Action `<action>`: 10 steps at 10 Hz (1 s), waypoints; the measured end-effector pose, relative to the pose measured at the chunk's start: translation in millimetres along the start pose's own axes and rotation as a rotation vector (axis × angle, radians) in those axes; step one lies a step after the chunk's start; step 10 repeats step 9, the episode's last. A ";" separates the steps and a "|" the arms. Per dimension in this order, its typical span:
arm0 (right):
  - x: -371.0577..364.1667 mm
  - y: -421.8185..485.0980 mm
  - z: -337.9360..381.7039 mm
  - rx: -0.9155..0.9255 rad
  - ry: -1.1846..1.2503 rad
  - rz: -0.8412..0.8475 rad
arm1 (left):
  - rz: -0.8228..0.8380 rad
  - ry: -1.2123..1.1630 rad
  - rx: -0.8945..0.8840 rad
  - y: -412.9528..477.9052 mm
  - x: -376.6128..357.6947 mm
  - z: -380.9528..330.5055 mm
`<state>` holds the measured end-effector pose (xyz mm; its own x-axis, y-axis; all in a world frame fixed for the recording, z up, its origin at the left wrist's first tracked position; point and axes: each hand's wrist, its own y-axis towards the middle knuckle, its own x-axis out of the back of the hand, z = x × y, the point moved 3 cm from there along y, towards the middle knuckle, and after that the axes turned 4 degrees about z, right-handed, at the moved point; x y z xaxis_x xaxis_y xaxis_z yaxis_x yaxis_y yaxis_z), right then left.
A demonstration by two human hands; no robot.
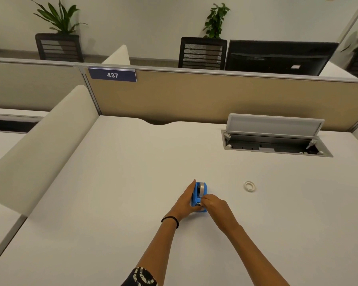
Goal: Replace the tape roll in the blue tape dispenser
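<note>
The blue tape dispenser point(198, 195) stands on the white desk point(132, 182) with a tape roll point(202, 187) seated in its far end. My left hand point(185, 203) lies flat against the dispenser's left side, fingers stretched forward, holding it steady. My right hand point(212, 203) has its fingertips closed at the dispenser's near end by the cutter; whether they pinch the tape end is too small to tell. A second small whitish tape ring point(249, 185) lies flat on the desk to the right, apart from both hands.
An open cable hatch point(277, 144) with its raised lid sits in the desk at the back right. A tan partition point(215, 96) labelled 437 borders the far edge, a white divider panel point(39, 149) the left side. Chairs, a monitor and plants stand beyond.
</note>
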<state>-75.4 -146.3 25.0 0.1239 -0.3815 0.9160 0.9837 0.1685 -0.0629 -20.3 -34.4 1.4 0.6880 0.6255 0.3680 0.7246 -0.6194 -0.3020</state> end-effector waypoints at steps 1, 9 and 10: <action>-1.7 -4.8 -1.0 -0.008 0.047 -0.004 | 0.002 0.010 -0.008 -3.2 -0.3 -2.5; 43.7 -23.9 -27.4 -0.218 0.278 -0.130 | 0.129 0.377 0.123 -37.1 5.2 -9.5; 43.7 -23.9 -27.4 -0.218 0.278 -0.130 | 0.129 0.377 0.123 -37.1 5.2 -9.5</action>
